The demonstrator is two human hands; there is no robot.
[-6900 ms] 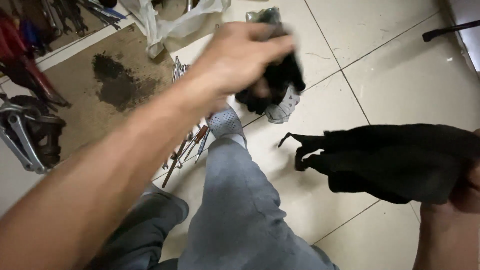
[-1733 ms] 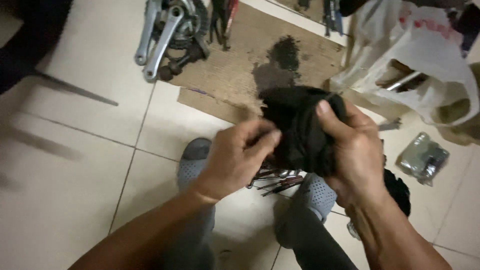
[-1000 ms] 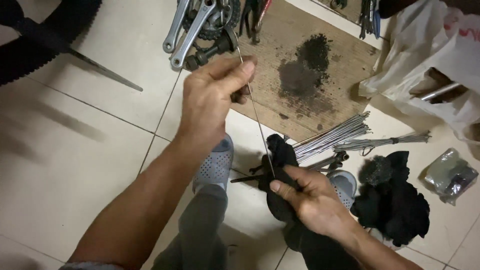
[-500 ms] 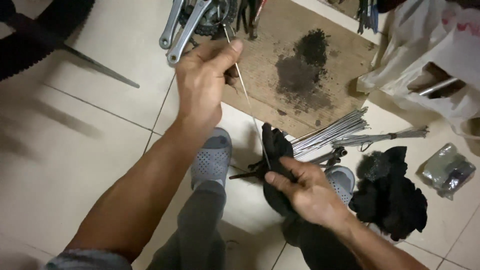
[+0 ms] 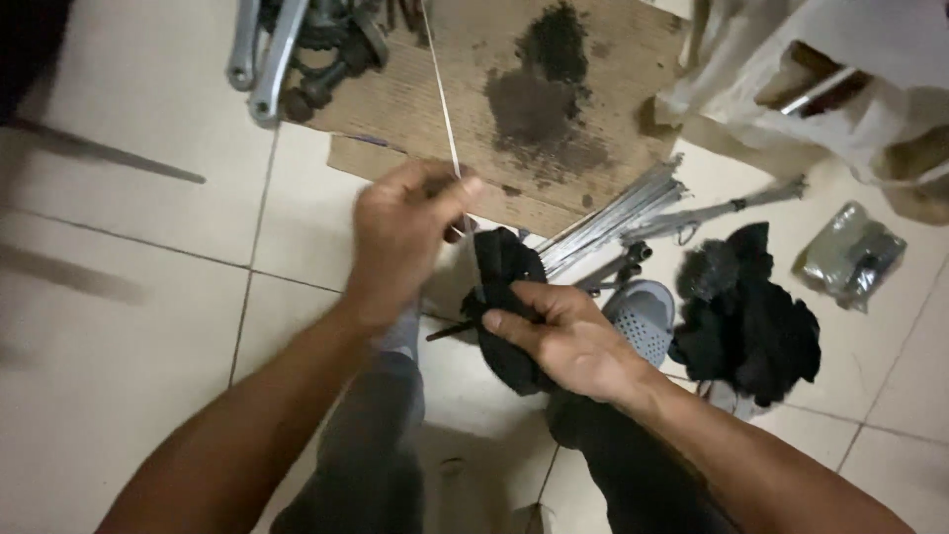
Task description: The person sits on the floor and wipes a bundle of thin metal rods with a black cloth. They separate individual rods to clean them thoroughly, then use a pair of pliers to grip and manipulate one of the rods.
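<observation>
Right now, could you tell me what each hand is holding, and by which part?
The left hand pinches a thin metal spoke near its lower end. The right hand clasps a black rag around its middle, wrapped about the spoke.

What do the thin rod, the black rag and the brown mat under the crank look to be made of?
Rod: probably bare steel, thin, straight and pale with a shine. Rag: soft black cloth, matte, bunched in folds in the right hand. Mat: likely corrugated cardboard, brown and ribbed, with a dark greasy stain.
</observation>
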